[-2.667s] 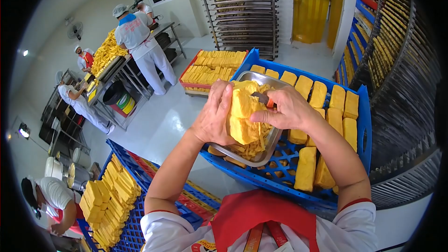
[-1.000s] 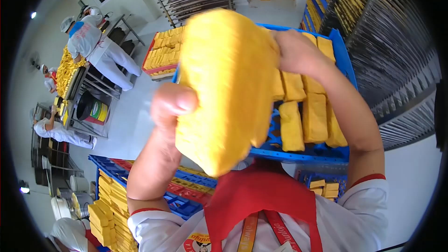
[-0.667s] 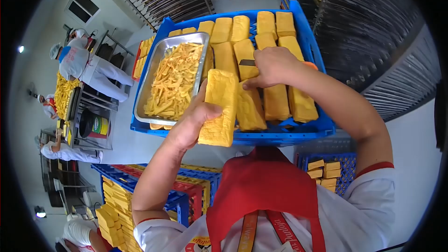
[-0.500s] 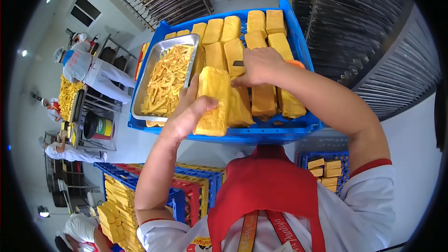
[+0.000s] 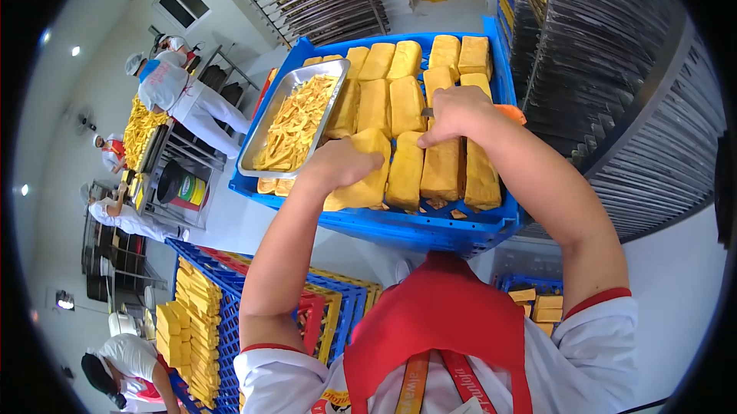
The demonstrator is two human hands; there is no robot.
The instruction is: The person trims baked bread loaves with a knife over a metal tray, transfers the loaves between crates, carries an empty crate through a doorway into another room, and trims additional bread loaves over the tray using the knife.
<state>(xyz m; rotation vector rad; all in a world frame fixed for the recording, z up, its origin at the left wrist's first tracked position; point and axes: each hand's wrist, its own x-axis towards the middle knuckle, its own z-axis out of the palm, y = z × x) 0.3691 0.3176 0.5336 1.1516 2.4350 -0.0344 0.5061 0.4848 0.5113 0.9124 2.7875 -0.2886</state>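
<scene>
A blue crate (image 5: 430, 226) in front of me holds rows of yellow loaves (image 5: 404, 174). My left hand (image 5: 342, 163) is closed on a yellow loaf (image 5: 372, 180) at the crate's near left, beside the other loaves. My right hand (image 5: 458, 113) is wrapped round a knife with an orange handle (image 5: 510, 113); a bit of its dark blade shows left of the fingers, over the loaves. A metal tray (image 5: 340, 70) full of yellow trimmings (image 5: 295, 124) rests on the crate's left side.
Stacked blue, red and yellow crates (image 5: 330, 299) stand at the lower left, with yellow pieces (image 5: 196, 322) on top. Co-workers (image 5: 173, 90) are at a table (image 5: 157, 153) on the left; another person (image 5: 134, 368) bends at lower left. Tall racks (image 5: 614, 69) stand at the right.
The loaf in my left hand has come down from above the crate into its near left part. My right hand still holds the knife. The view has shifted, and the tray now appears farther right.
</scene>
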